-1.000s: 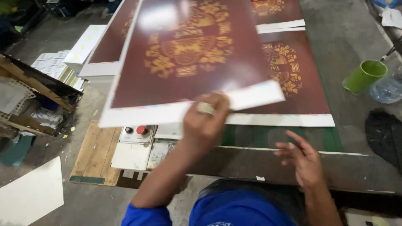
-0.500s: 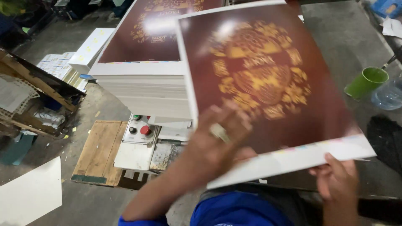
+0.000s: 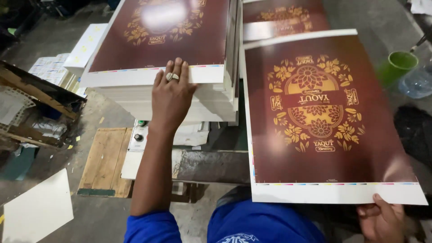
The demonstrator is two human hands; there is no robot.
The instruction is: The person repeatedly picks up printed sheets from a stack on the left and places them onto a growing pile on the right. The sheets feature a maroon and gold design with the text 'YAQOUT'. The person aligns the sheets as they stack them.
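Observation:
A tall stack of printed sheets (image 3: 166, 49), dark maroon with gold floral ornament and white margins, stands at the upper left. My left hand (image 3: 172, 94), with a ring on one finger, lies flat with fingers spread on the stack's near edge. My right hand (image 3: 382, 220) grips the near white margin of a single maroon printed sheet (image 3: 324, 117), which lies spread out to the right of the stack. More sheets of the same print (image 3: 283, 18) lie beyond it.
A green cup (image 3: 398, 65) and a clear plastic bottle (image 3: 418, 83) stand at the right. Below the stack are a control box with buttons (image 3: 137, 135), a wooden board (image 3: 103, 159) and a loose white sheet (image 3: 38, 211) on the floor. Wooden scrap and papers (image 3: 31, 103) lie left.
The single sheet was lifted off the stack and swung to the right. My left hand let go of it and moved back onto the stack's edge. My right hand took hold of its near margin.

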